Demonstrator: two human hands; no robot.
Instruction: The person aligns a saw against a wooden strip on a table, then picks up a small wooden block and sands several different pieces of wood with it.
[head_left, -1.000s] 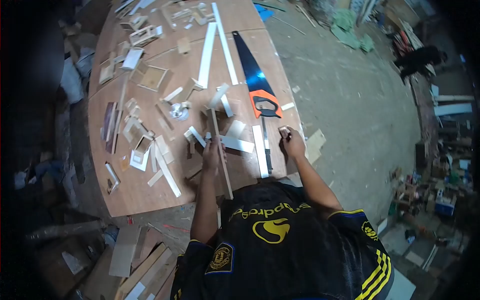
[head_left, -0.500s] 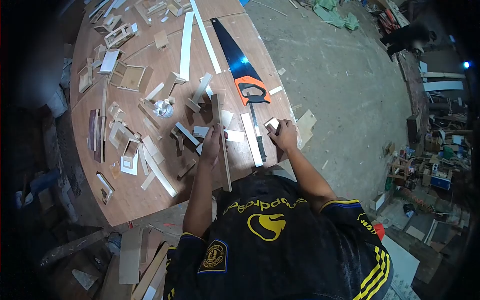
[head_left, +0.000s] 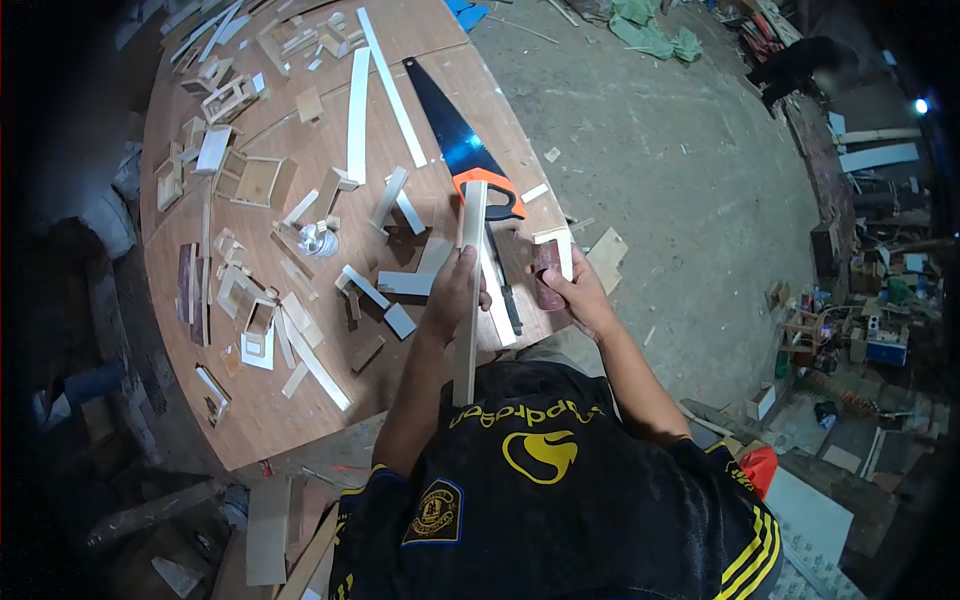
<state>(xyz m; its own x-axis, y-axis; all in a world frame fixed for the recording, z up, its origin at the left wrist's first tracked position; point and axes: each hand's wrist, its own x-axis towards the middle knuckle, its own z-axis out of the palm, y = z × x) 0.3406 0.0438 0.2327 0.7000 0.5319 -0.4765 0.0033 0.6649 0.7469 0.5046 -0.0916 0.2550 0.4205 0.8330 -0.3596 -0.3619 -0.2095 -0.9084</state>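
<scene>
My left hand (head_left: 455, 298) is wrapped round a long, narrow wooden strip (head_left: 475, 212), which stretches from over the saw's handle back to my shirt. In my right hand (head_left: 588, 297) is a sanding block (head_left: 547, 272), pale wood with a reddish-brown, sandpaper-like face turned up. The two hands are apart, with the block to the right of the strip. Between them on the table lie a white-faced strip (head_left: 497, 318) and a thin dark tool (head_left: 509, 305), both partly covered. A handsaw (head_left: 448, 125) with an orange and black handle lies just beyond.
The wooden table (head_left: 270, 415) carries several small wooden frames and boxes, such as one box (head_left: 258, 182) at the left. A clear jar (head_left: 318, 240) stands among offcuts. Two long white strips (head_left: 357, 120) lie farther back. Concrete floor (head_left: 690, 220) borders the table's right edge.
The wooden strip has moved right in my left hand and now overlaps the saw handle. My right hand has lifted and turned the sanding block, showing its reddish face. The view has shifted slightly.
</scene>
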